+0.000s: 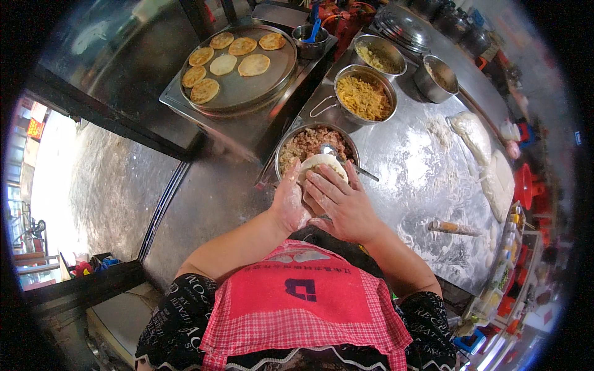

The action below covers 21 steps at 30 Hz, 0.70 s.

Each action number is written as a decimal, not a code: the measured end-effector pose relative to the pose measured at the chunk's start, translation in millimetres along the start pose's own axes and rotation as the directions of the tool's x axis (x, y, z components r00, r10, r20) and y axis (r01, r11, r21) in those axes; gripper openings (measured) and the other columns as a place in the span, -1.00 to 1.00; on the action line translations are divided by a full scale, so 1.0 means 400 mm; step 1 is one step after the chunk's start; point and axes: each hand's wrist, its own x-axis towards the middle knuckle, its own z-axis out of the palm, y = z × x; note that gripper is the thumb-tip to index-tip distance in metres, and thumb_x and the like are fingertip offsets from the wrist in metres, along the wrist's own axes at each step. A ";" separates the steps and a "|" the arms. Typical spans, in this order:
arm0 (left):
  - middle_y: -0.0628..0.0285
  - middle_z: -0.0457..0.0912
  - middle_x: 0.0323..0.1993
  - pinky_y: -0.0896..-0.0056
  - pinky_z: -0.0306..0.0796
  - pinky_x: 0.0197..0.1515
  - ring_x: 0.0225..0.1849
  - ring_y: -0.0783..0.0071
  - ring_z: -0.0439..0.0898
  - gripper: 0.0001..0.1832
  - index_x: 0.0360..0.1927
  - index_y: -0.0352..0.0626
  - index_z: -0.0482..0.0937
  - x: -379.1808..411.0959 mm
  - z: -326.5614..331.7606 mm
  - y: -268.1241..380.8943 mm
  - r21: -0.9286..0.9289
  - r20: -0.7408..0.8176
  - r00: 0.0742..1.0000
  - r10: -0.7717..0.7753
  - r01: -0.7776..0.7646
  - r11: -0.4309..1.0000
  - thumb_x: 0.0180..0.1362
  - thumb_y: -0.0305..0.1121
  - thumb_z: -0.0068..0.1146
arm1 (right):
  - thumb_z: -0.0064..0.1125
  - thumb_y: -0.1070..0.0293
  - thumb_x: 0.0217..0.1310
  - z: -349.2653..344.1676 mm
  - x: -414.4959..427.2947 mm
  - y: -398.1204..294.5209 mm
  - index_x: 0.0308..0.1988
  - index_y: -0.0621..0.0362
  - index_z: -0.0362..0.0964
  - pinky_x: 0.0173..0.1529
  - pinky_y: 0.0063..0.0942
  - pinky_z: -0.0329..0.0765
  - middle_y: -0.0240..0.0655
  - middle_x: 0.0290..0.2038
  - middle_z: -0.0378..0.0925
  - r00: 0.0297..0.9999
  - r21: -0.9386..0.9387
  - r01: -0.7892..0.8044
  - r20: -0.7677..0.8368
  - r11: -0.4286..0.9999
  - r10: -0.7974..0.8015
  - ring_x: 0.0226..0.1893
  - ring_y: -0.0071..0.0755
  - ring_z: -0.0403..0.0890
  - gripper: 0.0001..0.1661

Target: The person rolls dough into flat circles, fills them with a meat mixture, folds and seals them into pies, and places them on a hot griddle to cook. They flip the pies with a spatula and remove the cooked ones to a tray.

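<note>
Both floury hands are together over the near edge of a steel bowl of minced filling (297, 144). My left hand (291, 199) cups a round of white dough (324, 161) from the left and below. Across its near part lies my right hand (341, 199), fingers spread over the dough and pressing on it or on the filling, which shows a little under the fingers. A metal spoon (369, 173) rests in the bowl behind the dough, its handle out over the right rim. The palms are partly hidden.
Flatbreads (254, 65) lie on a round griddle (274, 88) at the upper left. Bowls of yellow filling (363, 96) and shredded vegetable (371, 58) stand beyond the mince. On the floured steel table (399, 153) are a rolling pin (455, 228) and bagged dough (497, 185).
</note>
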 end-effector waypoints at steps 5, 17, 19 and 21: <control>0.01 0.41 0.22 -0.12 0.30 0.26 0.23 0.09 0.42 -0.31 0.30 -0.09 0.28 -0.011 0.014 0.008 -0.050 0.001 1.000 0.004 -0.004 0.999 0.35 0.22 -0.39 | 0.07 -0.01 0.23 -0.014 -0.006 0.033 0.24 0.19 0.26 0.44 -0.01 -0.06 -0.20 0.30 0.27 0.942 0.580 0.031 -0.289 0.814 0.170 0.35 -0.08 0.20 -0.29; 0.07 0.45 0.14 0.29 0.23 0.28 0.24 0.26 0.37 -0.58 0.17 -0.25 0.42 0.091 -0.047 -0.073 0.881 0.043 0.792 0.609 -0.317 0.350 0.36 -0.21 -0.10 | -0.24 0.15 0.40 0.203 0.031 0.029 0.08 0.20 0.35 0.11 -0.20 0.52 -0.16 0.03 0.50 0.664 0.606 0.468 0.238 -0.643 0.709 0.02 -0.14 0.55 -0.55; 0.04 0.34 0.23 0.31 0.14 0.33 0.33 0.20 0.21 -0.61 0.18 -0.25 0.41 0.076 -0.015 -0.060 0.962 0.273 0.735 0.621 -0.217 -0.165 0.35 -0.32 -0.13 | -0.25 0.13 0.40 0.178 0.028 0.020 0.05 0.17 0.37 0.10 -0.18 0.52 -0.17 0.02 0.51 0.643 0.484 0.533 0.301 -0.694 0.704 0.01 -0.14 0.55 -0.55; 0.03 0.29 0.26 0.33 0.11 0.34 0.36 0.16 0.15 -0.60 0.20 -0.22 0.41 0.087 -0.019 -0.035 0.845 0.485 0.681 0.549 -0.205 -0.493 0.36 -0.31 -0.13 | -0.27 0.09 0.39 0.143 0.036 0.017 0.02 0.13 0.39 0.09 -0.17 0.52 -0.19 -0.01 0.52 0.675 0.486 0.512 0.282 -0.708 0.681 -0.01 -0.13 0.56 -0.55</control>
